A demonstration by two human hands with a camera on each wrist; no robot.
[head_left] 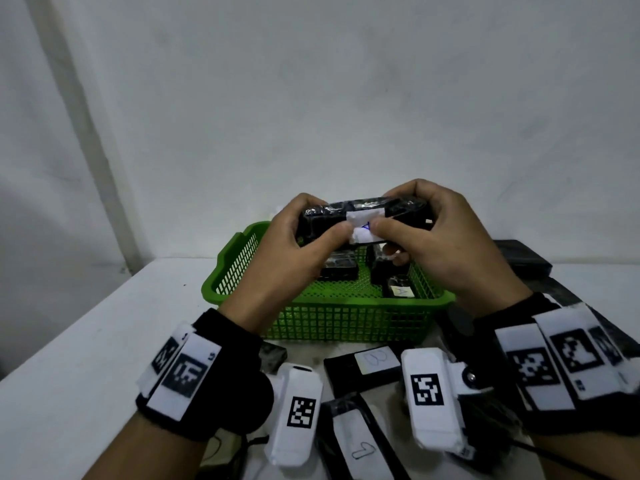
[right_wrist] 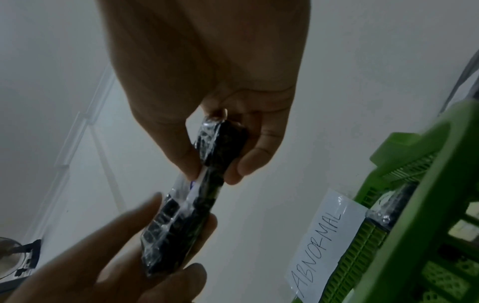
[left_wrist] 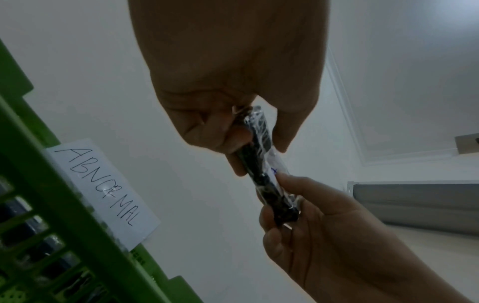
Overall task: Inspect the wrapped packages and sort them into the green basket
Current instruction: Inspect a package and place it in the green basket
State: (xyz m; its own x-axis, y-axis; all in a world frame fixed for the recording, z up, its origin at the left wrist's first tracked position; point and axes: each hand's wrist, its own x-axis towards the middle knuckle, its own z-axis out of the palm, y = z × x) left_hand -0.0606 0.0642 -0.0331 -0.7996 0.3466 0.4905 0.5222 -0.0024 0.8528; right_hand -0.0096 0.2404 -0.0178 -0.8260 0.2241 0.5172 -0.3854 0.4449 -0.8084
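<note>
A black package (head_left: 360, 211) in clear film, with a white label marked in blue, is held level above the green basket (head_left: 346, 323). My left hand (head_left: 315, 226) grips its left end and my right hand (head_left: 415, 216) its right end, both thumbs pressing on the label. The left wrist view shows the package (left_wrist: 261, 164) edge-on between my left hand (left_wrist: 256, 141) and right hand (left_wrist: 298, 205). From the right wrist it (right_wrist: 186, 205) appears under my right hand (right_wrist: 216, 162). In the basket lie a wrapped package (head_left: 341, 270) and another labelled "A" (head_left: 398, 289).
A paper tag reading "ABNORMAL" (left_wrist: 103, 190) is stuck on the basket's outer wall. Labelled black packages (head_left: 367, 367) (head_left: 360, 441) and a small dark one (head_left: 273, 355) lie on the white table in front of the basket. A black flat object (head_left: 519, 259) sits at the right rear.
</note>
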